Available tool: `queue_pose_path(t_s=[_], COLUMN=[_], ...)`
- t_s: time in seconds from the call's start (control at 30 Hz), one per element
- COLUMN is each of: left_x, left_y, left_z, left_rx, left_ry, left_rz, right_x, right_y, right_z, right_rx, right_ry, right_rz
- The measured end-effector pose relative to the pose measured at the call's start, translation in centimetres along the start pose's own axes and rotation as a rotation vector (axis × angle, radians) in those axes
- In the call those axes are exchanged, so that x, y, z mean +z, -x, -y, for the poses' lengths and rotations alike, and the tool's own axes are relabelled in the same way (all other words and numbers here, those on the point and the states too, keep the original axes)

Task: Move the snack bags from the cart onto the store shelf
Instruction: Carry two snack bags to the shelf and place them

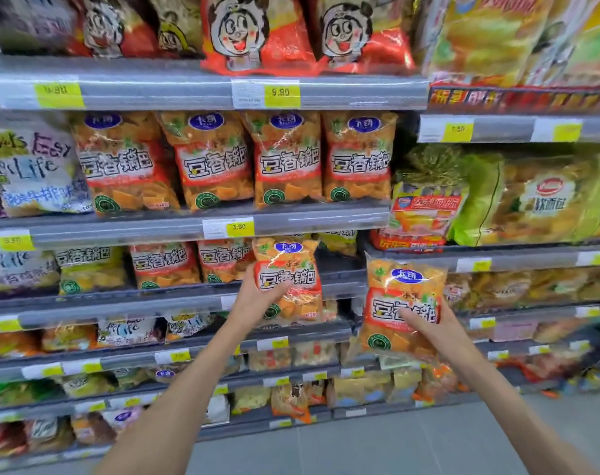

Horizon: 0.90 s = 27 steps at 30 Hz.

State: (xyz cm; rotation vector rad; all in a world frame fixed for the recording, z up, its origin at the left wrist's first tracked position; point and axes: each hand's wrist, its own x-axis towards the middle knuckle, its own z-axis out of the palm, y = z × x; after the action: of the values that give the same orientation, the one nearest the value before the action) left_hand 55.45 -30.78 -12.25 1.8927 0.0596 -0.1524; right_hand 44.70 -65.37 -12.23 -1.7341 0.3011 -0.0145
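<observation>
Arms outstretched, each grip [257,296] [428,320] around an upright snack bag [291,269] [403,303].

Grey metal store shelving [175,228] runs in tiers, each edge carrying yellow price tags [280,92]. Top tier: red bags with a cartoon face [257,32]. Second tier: four upright orange crisp bags with red-and-white labels [285,159], a white lettered bag [31,166] to their left. Third tier: more orange bags [163,265], with a gap at the right. Grey tiled floor [394,440] lies below.
</observation>
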Motion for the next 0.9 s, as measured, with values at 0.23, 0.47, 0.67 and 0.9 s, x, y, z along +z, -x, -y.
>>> queue_pose_path(t_s=[0.23, 0.47, 0.67, 0.9], left_x=[2.0, 2.3, 2.8, 4.1], left_y=[-3.8, -6.9, -9.0, -10.1], left_z=[-1.2, -2.5, -2.9, -1.1], left_rx=[-0.028, -0.041, -0.01, 0.144], left_ry=[0.051, 0.045, 0.068, 0.026], left_rz=[-0.094, -0.093, -0.106, -0.113], right_x=[-1.0, -0.1, 0.3, 0.9], right_y=[-3.3, -5.3, -6.7, -8.4], right_z=[-0.3, -2.2, -2.4, -3.2], right_rx=[0.012, -0.005, -0.038, -0.07], right_ry=[0.06, 0.071, 0.075, 0.082], right_rz=[0.045, 0.062, 0.092, 0.062])
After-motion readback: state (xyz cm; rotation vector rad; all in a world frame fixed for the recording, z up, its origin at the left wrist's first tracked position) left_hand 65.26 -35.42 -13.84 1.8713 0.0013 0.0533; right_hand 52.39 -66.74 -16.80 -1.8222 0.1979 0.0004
